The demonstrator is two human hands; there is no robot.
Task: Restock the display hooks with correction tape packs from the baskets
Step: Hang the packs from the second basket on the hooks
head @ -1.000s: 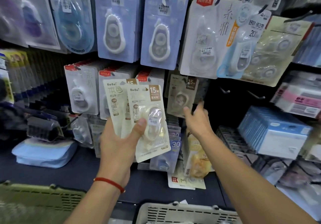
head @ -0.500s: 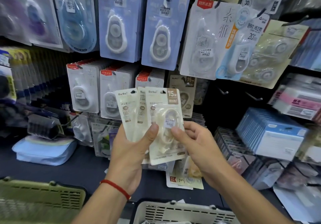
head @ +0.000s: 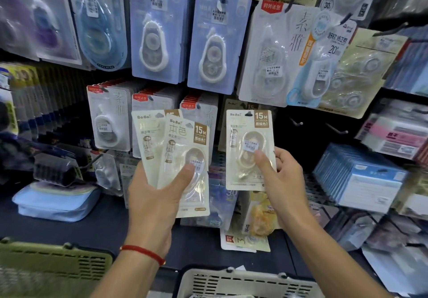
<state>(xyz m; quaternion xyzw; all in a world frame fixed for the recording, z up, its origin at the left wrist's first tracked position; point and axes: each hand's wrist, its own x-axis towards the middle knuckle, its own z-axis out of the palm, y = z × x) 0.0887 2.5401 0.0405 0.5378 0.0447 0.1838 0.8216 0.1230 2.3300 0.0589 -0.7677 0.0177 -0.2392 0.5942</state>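
Observation:
My left hand (head: 154,202) grips two cream correction tape packs (head: 176,145), fanned one over the other, thumb pressed on the front pack's blister. My right hand (head: 286,182) pinches a single matching cream pack (head: 247,135), thumb on its blister, held upright in front of the dark gap in the display. Behind that pack hangs one more pack of the same kind (head: 234,105), mostly hidden. Two bare display hooks (head: 296,123) (head: 338,130) stick out just to the right.
Blue and white tape packs hang in rows above. A beige basket (head: 245,281) sits at the bottom centre and a green basket (head: 53,272) at the bottom left. Blue boxes (head: 356,177) are stacked on the right, a blue pouch (head: 55,200) on the left.
My right hand came back from the hook to the fan in my left hand, pinched the front pack, and has now pulled it away to the right. My left hand holds two packs.

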